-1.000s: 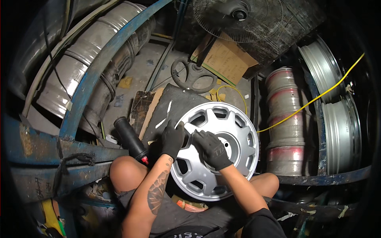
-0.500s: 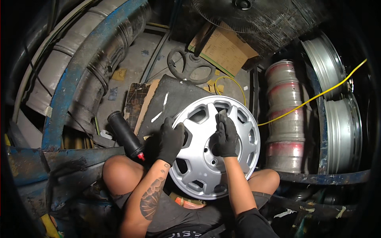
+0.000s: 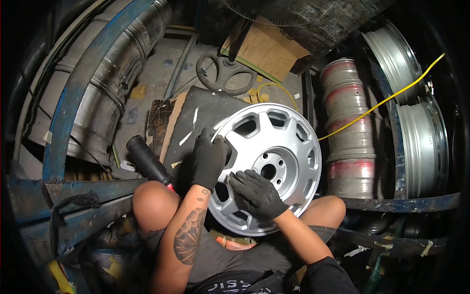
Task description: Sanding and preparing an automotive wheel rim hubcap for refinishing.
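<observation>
A silver alloy wheel lies face up, tilted across my lap, its spokes and centre bore showing. My left hand, in a dark glove, is closed on the wheel's left edge; the fingers curl over the rim. The gloved right hand lies low on the wheel's face, left of the bore, with its fingers together. Under those fingertips shows the edge of a small greyish-brown piece, which looks like folded sandpaper. Most of it is hidden by the glove.
A black cylinder with a red tip lies left of my knee. Ahead are a dark mat, a grey three-spoked base and a cardboard box. Stacked rims stand right, behind a yellow hose. Blue metal frames flank me.
My right hand has moved from the upper middle of the wheel down and left, onto the lower left spokes, uncovering the bore. The left hand still holds the rim. The view has shifted slightly.
</observation>
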`<state>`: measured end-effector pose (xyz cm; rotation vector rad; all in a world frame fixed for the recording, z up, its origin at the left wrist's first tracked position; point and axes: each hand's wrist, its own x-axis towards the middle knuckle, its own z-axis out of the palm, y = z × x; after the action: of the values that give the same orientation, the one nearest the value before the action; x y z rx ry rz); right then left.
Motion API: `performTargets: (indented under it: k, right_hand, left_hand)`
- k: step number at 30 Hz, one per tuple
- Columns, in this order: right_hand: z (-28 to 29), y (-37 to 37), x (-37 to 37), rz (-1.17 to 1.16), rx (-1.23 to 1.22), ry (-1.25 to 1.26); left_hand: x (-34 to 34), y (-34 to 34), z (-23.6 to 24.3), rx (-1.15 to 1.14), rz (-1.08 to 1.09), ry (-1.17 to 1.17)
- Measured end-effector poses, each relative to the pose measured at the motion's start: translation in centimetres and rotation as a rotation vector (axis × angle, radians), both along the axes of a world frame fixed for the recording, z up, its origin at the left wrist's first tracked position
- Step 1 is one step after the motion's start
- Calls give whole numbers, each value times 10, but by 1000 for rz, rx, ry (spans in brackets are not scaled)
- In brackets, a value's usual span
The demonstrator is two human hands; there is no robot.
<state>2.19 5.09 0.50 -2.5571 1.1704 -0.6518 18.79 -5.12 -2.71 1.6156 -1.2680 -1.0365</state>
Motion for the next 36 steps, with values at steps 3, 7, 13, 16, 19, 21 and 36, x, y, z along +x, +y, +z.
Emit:
performTargets:
  k: [3,7,13,16,19,21,36]
  right_hand:
    - [7,18,-1,-81,184,-77]
    - [0,48,-11,-467,358,-427]
    - [-15,17,-32,-590,66,-432]
    - [6,-28,-21,-401,86,-144]
    - [1,-70,-42,-181,-146,237]
    - [-8,-74,-36,-54,-130,261]
    - [-8,-73,-18,209,-164,425]
  left_hand:
    - [2,-4,-8,20,4,-12]
    - [-4,-11,-28,55,50,-79]
    - [-8,-14,-22,43,44,-107]
    - [9,-11,-12,52,53,-156]
    - [-8,-16,-25,25,0,-140]
    - [-3,-16,-25,42,0,-136]
    - [3,-18,-28,70,9,-121]
